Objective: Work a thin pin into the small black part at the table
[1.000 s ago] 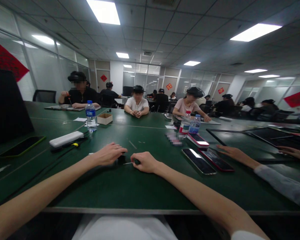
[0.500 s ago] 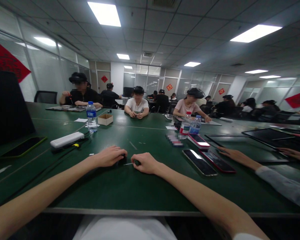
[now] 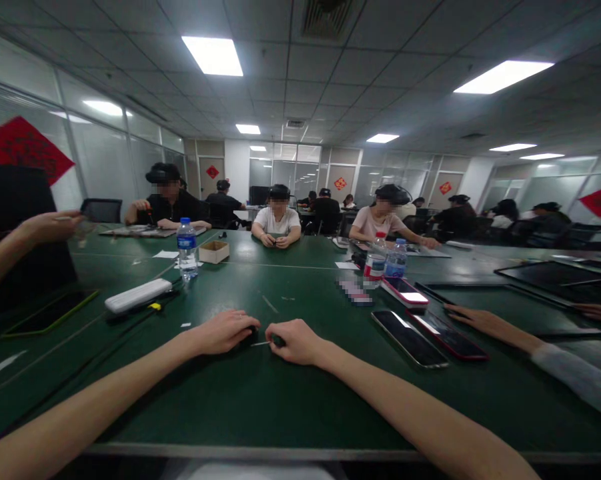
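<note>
My left hand [image 3: 225, 331] rests low over the green table [image 3: 220, 393], fingers curled down around a small black object [image 3: 253, 331]. Most of that object is hidden under the fingertips, so its kind cannot be made out. Just to the right, my right hand [image 3: 295, 342] is closed on a screwdriver with a dark handle [image 3: 278, 340]. Its thin metal shaft [image 3: 260, 343] points left, towards my left hand. The two hands are a short gap apart.
Phones [image 3: 409, 338] lie to the right, near bottles [image 3: 375, 261] and a co-worker's hand [image 3: 495, 327] by a dark frame. At left are a white power bank [image 3: 138, 296], a cable, a bottle [image 3: 187, 249] and a small box [image 3: 213, 252]. Another person's hand [image 3: 55, 228] reaches in from the left.
The view has tilted up slightly, so everything sits lower. Another person's hand has appeared at the left edge. My two hands keep nearly the same pose.
</note>
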`<state>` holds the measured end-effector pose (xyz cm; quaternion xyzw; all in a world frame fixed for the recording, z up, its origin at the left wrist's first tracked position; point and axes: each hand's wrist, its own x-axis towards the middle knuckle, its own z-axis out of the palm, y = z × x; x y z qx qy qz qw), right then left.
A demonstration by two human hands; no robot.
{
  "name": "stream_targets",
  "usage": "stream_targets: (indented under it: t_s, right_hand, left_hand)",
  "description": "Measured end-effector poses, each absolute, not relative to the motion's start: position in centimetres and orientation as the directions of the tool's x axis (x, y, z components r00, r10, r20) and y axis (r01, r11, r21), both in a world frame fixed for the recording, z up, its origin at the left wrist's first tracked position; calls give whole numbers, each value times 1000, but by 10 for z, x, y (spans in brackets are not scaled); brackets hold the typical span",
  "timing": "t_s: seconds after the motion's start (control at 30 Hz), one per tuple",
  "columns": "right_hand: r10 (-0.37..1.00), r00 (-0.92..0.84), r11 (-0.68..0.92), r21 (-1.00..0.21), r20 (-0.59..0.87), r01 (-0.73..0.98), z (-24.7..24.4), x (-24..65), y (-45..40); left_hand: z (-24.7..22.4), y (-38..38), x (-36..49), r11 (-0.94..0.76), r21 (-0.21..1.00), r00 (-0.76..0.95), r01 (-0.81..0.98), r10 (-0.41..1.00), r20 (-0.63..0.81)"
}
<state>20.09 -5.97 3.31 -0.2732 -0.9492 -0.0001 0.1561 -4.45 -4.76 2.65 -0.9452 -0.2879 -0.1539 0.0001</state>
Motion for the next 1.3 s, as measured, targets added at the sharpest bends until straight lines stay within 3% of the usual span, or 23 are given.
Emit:
stream_targets:
  t_s: [0.4,0.67,0.87,1.07,1.3]
  right_hand:
    - [526,-794,844,-69,304,532,22,203,-56]
    - [537,-795,837,-63,282,543,28,202,-59]
    - [520,-811,852,-96,269,514,33,204,-60]
    - [536,-801,841,-93,265,533,34,203,-61]
    - [534,-804,844,-114,262,524,36,202,-61]
  left_hand:
    - [19,-44,-42,-860,119,820,497,510,260]
    - [27,-42,-47,-797,90,779,597,603,170]
    - [28,-28,-61,-712,-2,701,703,691,177]
    - [25,-9,-85,-622,-20,613,783,765,197]
    - [32,19,-134,-384,-27,374,923,875,308]
